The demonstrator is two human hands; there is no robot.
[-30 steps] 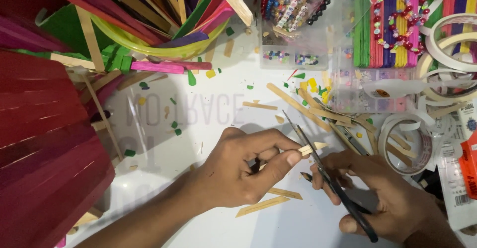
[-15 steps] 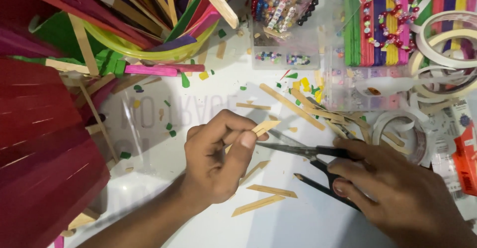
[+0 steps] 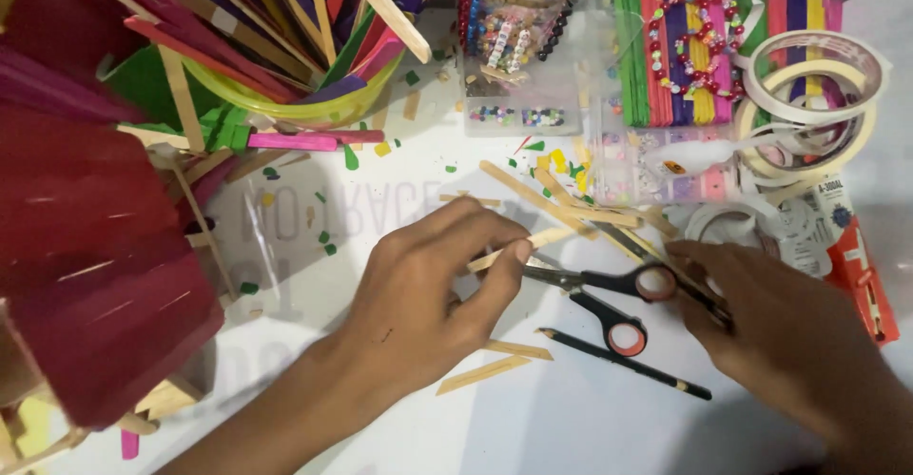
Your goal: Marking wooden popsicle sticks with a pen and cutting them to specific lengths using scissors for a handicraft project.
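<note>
The left hand [image 3: 418, 294] has its grip closed on a thin, flat wooden stick [image 3: 533, 244], pinched between thumb and fingertips, its pale length slanting up to the right just above the white surface [image 3: 533, 418]. The right hand [image 3: 780, 328] lies palm down, fingers loosely spread, its grip holding nothing, fingertips touching the black-handled scissors [image 3: 609, 294], which lie flat with red-lined loops and short steel blades pointing toward the stick. A slim black pencil [image 3: 623, 363] lies just below the scissors. Cut stick pieces [image 3: 485, 373] lie near the left wrist. Farther out stand a round yellow-green tub of coloured sticks [image 3: 295, 104], clear bead boxes [image 3: 518, 47] and rolls of tape [image 3: 818, 95].
</note>
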